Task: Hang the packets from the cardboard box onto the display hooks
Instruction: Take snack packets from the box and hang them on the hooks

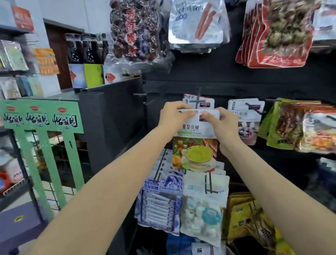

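Item: packet (194,145), white top, fruit picture below. Location: at a display hook (196,103) on the dark panel, in front of a packet already hanging there. Held by its top edge, probably so the punched hole could be lined up with the hook tip. Left hand (174,116) and right hand (223,125): both arms outstretched and raised, each grip pinched closed on an upper corner. Cardboard box: not visible.

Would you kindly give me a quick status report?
Left hand and right hand pinch packet top. Packet at hook, not confirmed hung. Nothing blocking.
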`<state>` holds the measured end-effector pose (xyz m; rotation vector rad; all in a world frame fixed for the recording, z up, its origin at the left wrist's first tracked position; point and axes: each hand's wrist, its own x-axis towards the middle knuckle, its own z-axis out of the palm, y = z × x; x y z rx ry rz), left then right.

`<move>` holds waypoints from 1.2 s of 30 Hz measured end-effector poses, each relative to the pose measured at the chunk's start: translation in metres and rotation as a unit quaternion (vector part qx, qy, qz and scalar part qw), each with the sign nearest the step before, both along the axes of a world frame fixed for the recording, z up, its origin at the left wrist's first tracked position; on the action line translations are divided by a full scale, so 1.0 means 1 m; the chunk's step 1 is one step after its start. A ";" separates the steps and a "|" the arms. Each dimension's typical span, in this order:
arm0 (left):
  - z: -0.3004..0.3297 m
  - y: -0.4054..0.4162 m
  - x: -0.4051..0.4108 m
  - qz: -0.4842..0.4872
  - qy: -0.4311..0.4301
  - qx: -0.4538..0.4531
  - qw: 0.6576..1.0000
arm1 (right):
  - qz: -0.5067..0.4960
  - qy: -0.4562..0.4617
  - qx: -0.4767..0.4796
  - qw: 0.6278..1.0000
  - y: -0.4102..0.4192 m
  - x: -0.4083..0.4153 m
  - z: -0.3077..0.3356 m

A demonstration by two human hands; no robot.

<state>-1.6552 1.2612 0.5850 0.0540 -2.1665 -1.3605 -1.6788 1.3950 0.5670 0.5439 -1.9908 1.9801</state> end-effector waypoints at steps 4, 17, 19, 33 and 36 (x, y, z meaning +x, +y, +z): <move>-0.004 0.000 -0.006 0.031 0.025 0.000 0.999 | 0.009 -0.001 0.006 1.000 -0.003 -0.014 -0.002; -0.008 0.003 -0.020 0.048 0.007 0.000 0.999 | -0.075 0.140 0.096 0.983 -0.003 -0.031 -0.012; -0.006 0.004 -0.028 0.063 -0.006 -0.019 0.998 | -0.093 0.168 0.146 0.971 -0.005 -0.037 -0.012; -0.015 -0.004 -0.093 0.144 -0.119 -0.398 0.898 | -0.084 0.126 0.349 0.925 -0.010 -0.109 -0.010; -0.017 -0.010 -0.094 0.121 -0.182 -0.465 0.858 | -0.073 0.106 0.400 0.907 -0.012 -0.113 -0.014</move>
